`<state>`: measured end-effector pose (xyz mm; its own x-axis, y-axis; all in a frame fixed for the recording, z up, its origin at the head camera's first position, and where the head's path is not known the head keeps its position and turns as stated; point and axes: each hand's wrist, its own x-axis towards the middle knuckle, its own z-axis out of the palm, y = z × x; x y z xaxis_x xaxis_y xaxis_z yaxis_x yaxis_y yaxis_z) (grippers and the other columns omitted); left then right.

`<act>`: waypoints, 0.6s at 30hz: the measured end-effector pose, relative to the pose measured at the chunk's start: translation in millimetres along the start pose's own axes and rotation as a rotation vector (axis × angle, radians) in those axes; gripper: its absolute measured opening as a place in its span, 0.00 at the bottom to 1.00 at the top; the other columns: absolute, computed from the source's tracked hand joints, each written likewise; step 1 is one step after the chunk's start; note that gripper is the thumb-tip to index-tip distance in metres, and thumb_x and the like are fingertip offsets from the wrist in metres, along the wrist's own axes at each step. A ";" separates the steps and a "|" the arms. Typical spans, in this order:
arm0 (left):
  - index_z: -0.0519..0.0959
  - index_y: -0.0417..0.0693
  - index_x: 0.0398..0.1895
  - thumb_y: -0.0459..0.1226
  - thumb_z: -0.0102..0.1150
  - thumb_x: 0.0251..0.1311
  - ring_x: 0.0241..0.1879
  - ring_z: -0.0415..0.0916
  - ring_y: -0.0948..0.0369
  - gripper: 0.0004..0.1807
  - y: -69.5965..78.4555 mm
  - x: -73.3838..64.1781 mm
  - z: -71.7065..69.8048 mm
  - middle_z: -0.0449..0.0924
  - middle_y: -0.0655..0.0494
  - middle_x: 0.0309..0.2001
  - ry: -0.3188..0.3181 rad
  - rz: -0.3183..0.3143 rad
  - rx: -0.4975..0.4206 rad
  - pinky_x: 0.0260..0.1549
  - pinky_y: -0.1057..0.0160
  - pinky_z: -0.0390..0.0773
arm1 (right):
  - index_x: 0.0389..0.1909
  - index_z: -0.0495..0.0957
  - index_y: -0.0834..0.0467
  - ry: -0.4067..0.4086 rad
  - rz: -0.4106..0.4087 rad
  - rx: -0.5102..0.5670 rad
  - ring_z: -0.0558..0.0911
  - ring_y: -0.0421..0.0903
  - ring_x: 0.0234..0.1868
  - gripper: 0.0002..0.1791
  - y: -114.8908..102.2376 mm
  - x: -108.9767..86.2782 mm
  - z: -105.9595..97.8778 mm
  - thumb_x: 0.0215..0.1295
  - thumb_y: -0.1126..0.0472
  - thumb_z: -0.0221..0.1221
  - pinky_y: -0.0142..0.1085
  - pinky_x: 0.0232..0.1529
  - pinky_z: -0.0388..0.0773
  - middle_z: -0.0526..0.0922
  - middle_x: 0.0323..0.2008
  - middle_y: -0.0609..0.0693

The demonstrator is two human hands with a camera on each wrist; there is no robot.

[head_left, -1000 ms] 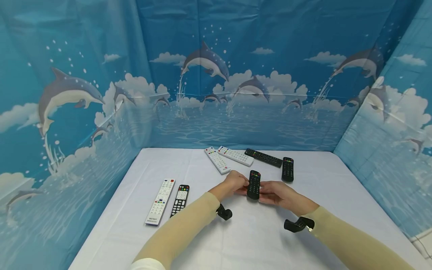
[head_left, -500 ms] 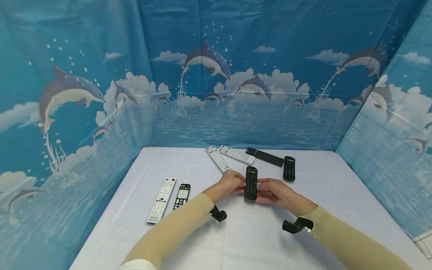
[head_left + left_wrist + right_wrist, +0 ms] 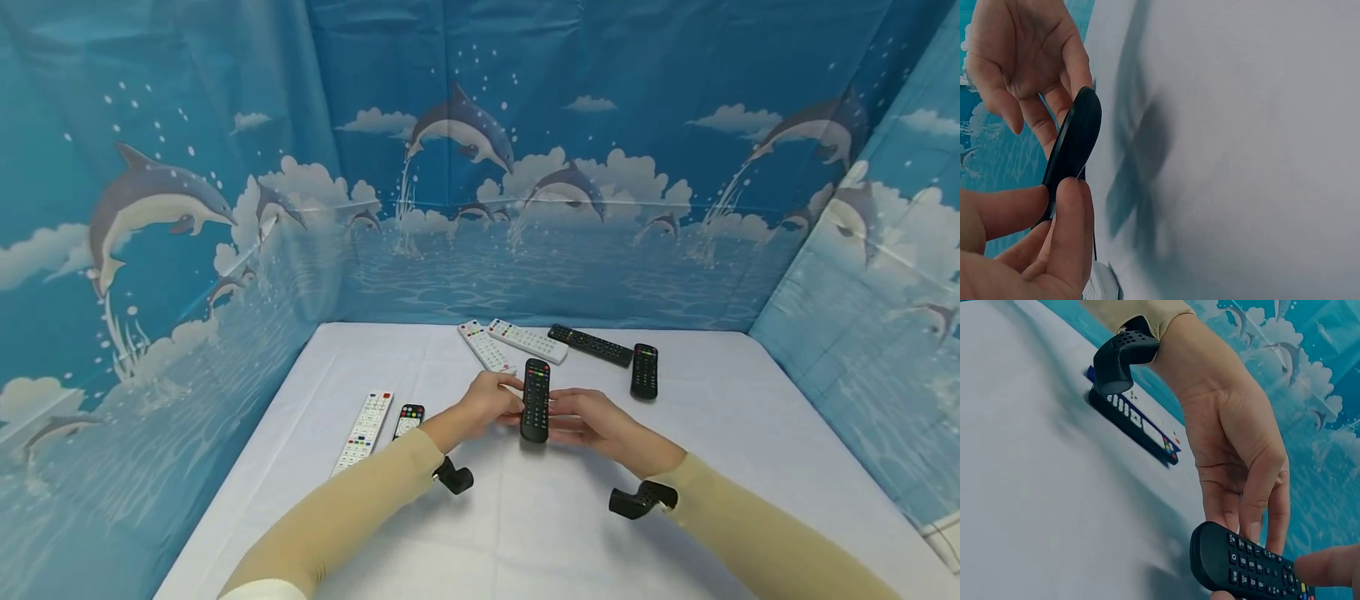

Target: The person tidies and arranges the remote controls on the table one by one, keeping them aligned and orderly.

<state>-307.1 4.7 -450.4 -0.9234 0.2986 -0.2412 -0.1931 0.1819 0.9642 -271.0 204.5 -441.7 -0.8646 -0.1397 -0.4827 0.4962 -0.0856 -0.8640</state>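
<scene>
A black remote control with small coloured buttons near its top stands tilted between the two hands, its button face toward the head camera. My left hand pinches its left edge, with thumb and fingers on opposite sides in the left wrist view. From the right, my right hand reaches to the remote's other edge. Its fingers touch there, while its thumb hangs apart from the remote in the left wrist view. Below the remote, shadows fall on the white cloth, and the remote is raised off it.
At the back lie two white remotes and a long black remote. A shorter black remote is right of them. Left of the hands are a long white remote and a black-and-white remote, partly behind the left arm.
Both hands have shifted left, carrying the black remote left and slightly up in the head view. The left forearm now covers more of the remotes at the left.
</scene>
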 end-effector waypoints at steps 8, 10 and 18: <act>0.79 0.38 0.58 0.21 0.61 0.57 0.35 0.85 0.53 0.24 2.5 -12.0 -25.7 0.84 0.42 0.38 -0.016 -0.003 -0.020 0.38 0.56 0.86 | 0.73 0.60 0.66 -0.071 -0.049 -0.003 0.73 0.61 0.63 0.30 -2.0 -0.5 18.7 0.74 0.64 0.51 0.49 0.54 0.81 0.69 0.62 0.67; 0.79 0.37 0.59 0.21 0.61 0.57 0.36 0.85 0.53 0.24 2.4 -15.5 -32.0 0.84 0.41 0.39 -0.023 0.002 -0.013 0.39 0.56 0.86 | 0.73 0.60 0.65 -0.081 -0.061 -0.007 0.74 0.62 0.63 0.29 -2.1 -0.7 24.4 0.74 0.64 0.51 0.50 0.54 0.81 0.69 0.62 0.67; 0.79 0.39 0.60 0.23 0.58 0.59 0.36 0.86 0.53 0.24 1.4 -29.4 -60.7 0.83 0.40 0.41 -0.015 -0.049 0.012 0.39 0.56 0.86 | 0.73 0.62 0.61 -0.077 -0.049 0.001 0.77 0.63 0.59 0.29 -0.6 6.3 54.6 0.72 0.65 0.51 0.50 0.50 0.83 0.70 0.61 0.67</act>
<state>-300.3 -60.6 -435.3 -0.9077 0.3034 -0.2899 -0.2339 0.2076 0.9498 -272.4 149.9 -436.4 -0.8791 -0.2111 -0.4273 0.4535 -0.0951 -0.8862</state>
